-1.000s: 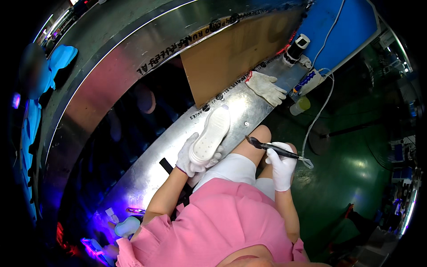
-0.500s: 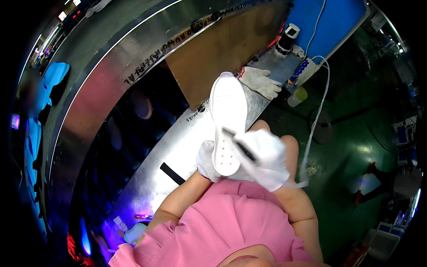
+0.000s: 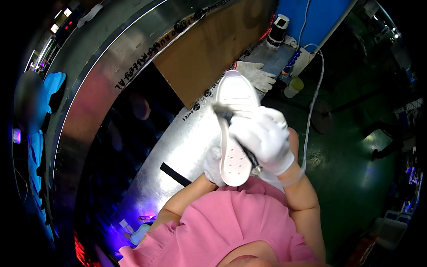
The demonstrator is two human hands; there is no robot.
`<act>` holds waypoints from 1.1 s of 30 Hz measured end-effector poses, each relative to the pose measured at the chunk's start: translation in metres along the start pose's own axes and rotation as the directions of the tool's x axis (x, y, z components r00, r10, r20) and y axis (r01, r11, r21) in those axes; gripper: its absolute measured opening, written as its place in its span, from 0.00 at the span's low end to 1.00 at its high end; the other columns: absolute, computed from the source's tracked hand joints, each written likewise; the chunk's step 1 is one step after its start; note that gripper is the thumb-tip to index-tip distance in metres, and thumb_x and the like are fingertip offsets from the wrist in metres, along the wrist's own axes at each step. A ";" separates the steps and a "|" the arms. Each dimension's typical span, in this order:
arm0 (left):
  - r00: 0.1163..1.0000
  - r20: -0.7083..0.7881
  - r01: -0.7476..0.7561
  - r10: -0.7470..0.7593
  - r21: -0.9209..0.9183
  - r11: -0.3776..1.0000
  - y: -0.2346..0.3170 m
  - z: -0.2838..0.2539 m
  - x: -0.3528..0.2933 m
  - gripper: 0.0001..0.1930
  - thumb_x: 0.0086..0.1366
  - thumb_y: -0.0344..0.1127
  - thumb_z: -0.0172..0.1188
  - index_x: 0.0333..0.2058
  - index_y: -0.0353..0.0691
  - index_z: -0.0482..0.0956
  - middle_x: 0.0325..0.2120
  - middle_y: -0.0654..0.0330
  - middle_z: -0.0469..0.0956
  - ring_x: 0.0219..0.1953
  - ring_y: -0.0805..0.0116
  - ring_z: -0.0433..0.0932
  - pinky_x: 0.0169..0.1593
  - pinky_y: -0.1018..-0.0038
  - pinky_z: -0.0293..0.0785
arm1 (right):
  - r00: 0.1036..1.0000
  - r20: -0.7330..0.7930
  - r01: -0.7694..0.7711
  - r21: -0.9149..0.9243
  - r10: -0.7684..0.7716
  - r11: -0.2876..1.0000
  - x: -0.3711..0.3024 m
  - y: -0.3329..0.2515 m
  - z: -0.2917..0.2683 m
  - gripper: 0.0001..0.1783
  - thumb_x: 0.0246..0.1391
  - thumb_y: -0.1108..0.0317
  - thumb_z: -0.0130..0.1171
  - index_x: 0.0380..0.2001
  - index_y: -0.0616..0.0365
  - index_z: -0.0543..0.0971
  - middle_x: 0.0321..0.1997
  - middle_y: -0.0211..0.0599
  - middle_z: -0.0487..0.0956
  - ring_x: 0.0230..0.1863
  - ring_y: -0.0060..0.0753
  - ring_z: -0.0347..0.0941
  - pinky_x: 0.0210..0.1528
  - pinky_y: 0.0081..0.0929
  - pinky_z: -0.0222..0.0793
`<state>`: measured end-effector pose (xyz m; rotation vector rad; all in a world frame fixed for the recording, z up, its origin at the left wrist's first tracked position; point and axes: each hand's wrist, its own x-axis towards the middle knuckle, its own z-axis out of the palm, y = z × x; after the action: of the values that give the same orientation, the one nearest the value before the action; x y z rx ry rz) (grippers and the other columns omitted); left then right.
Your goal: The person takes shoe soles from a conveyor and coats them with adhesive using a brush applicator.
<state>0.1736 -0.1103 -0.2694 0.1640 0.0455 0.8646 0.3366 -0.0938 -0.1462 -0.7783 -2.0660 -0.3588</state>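
Observation:
A white shoe sole [image 3: 238,94] with small holes in its heel part is held up over the bench, its toe pointing away from me. My left hand [image 3: 213,165], in a white glove, grips the heel end from the left and behind; its fingers are partly hidden under the sole. In my right hand [image 3: 262,139], also gloved, is a black-handled brush [image 3: 246,153] with a metal fitting at its rear end. Its blurred, bristle-like tip lies at the sole's left edge, below the toe part. My right fingers are wrapped round the handle.
A metal bench [image 3: 175,133] runs along my left, with a black strip [image 3: 175,174] on it. Beyond the sole lie a pale work glove [image 3: 255,75] and a black-and-white cylinder [image 3: 278,30]. A cardboard panel [image 3: 195,58] stands behind. A white hose [image 3: 314,102] hangs at right, near a yellowish cup [image 3: 294,86].
My right hand has moved up and away from me along the sole, carrying the brush from the mid-part toward the toe. The sole has shifted slightly right and nearer.

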 end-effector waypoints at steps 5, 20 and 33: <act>0.966 0.204 0.178 -0.156 -0.093 0.980 -0.002 0.009 0.000 0.48 0.46 0.43 0.66 0.66 0.30 0.59 0.53 0.32 0.71 0.53 0.34 0.74 0.55 0.39 0.69 | 0.977 -0.198 -0.070 0.059 0.081 0.996 -0.001 0.016 -0.012 0.15 0.41 0.72 0.69 0.36 0.51 0.82 0.35 0.28 0.83 0.31 0.28 0.75 0.49 0.36 0.66; 0.887 0.320 -0.129 0.333 0.863 -0.488 0.017 -0.029 -0.003 0.36 0.65 0.54 0.54 0.65 0.38 0.63 0.55 0.49 0.75 0.56 0.47 0.74 0.58 0.58 0.72 | 0.894 -0.308 -0.216 0.340 0.325 0.915 -0.003 -0.016 0.017 0.09 0.43 0.66 0.70 0.25 0.47 0.77 0.27 0.26 0.75 0.31 0.34 0.71 0.53 0.37 0.67; 0.835 0.311 -0.103 0.454 0.899 -0.426 0.020 -0.059 0.025 0.31 0.66 0.50 0.58 0.61 0.39 0.66 0.53 0.51 0.74 0.55 0.56 0.74 0.58 0.62 0.73 | 0.989 -0.144 -0.038 -0.064 0.029 0.997 -0.024 -0.029 0.012 0.09 0.47 0.66 0.67 0.34 0.51 0.83 0.33 0.29 0.80 0.35 0.34 0.78 0.44 0.39 0.68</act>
<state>0.1690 -0.0709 -0.3239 1.9316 1.1295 1.1987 0.3207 -0.1189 -0.1714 -0.8028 -1.9128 -0.4533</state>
